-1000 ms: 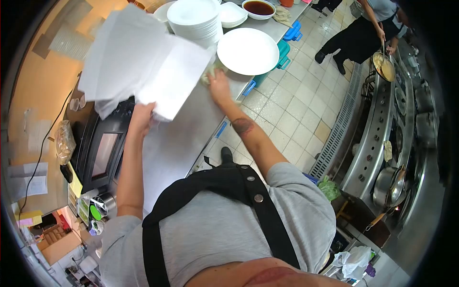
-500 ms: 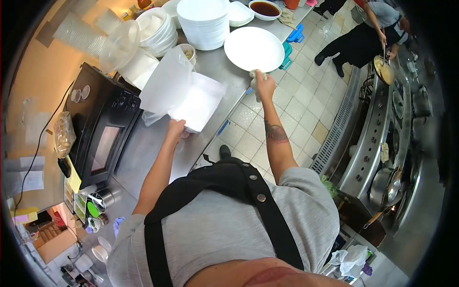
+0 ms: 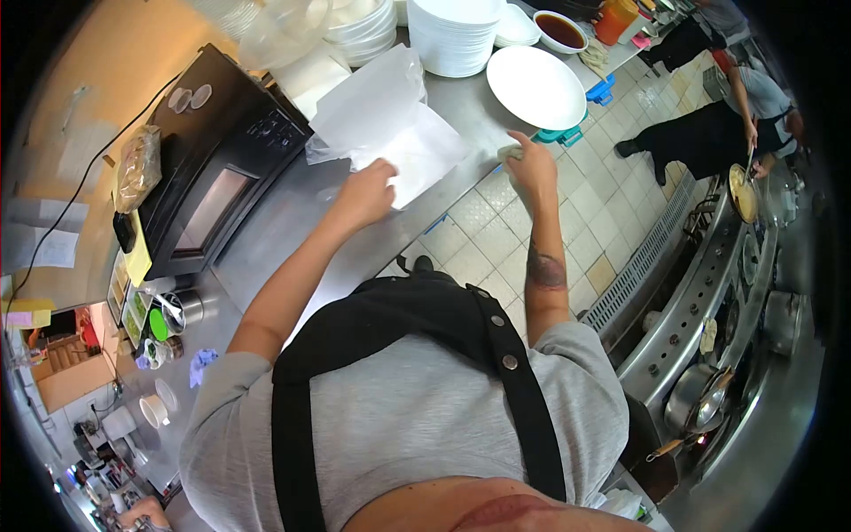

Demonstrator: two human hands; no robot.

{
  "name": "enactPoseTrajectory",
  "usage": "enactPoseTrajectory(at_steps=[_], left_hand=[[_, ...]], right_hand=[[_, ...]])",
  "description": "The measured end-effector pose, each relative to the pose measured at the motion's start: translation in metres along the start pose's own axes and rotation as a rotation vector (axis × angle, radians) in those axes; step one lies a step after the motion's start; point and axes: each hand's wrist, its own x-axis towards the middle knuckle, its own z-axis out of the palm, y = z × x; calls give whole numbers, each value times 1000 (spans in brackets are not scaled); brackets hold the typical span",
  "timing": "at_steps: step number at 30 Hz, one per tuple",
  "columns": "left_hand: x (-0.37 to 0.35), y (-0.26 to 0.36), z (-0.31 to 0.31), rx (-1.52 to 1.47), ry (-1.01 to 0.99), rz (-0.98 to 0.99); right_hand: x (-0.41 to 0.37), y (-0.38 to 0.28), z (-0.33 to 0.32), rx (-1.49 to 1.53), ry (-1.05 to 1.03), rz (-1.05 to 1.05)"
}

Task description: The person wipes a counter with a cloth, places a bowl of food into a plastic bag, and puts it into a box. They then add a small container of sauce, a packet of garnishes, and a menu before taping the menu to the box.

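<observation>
My left hand point(image 3: 367, 193) is over the near left edge of a stack of white paper sheets point(image 3: 425, 152), fingers loosely bent and apart, with nothing visible between them. Crumpled translucent plastic wrap point(image 3: 368, 102) lies folded back beyond the sheets. My right hand point(image 3: 534, 168) is closed around a small greyish-green cloth point(image 3: 511, 156), just past the counter edge. Beyond it stands a large white bowl point(image 3: 535, 87), next to a tall stack of white dishes point(image 3: 454, 35).
A black microwave point(image 3: 222, 168) stands left on the steel counter point(image 3: 275, 239). A bowl of dark liquid point(image 3: 560, 30) is at the far end. Across the tiled floor, a person point(image 3: 709, 133) holds a pan at the stove point(image 3: 700, 310).
The view has shifted, so the counter items appear further right and higher. My left hand has come off the sheets' edge and its fingers have loosened. My right hand still holds the cloth.
</observation>
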Motion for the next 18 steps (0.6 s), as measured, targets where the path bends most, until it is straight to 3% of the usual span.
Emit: enactPoseTrajectory(at_steps=[1, 4, 5, 7, 9, 12, 17, 18], left_hand=[[15, -1, 10, -33, -7, 87], [68, 2, 40, 375, -299, 25], [80, 6, 44, 549, -393, 41], [93, -2, 61, 614, -444, -45], [94, -9, 69, 693, -571, -169], [85, -32, 71, 727, -648, -140], [97, -23, 77, 398, -182, -48], [98, -22, 82, 383, -186, -85]], right_hand=[[-4, -20, -5, -63, 0, -77], [26, -40, 17, -301, 185, -725], [38, -51, 24, -441, 107, -763], [62, -69, 35, -729, -56, -829], [79, -68, 40, -737, -68, -700], [85, -57, 46, -567, -108, -554], [55, -65, 46, -350, -60, -639], [53, -67, 53, -369, -5, -671]])
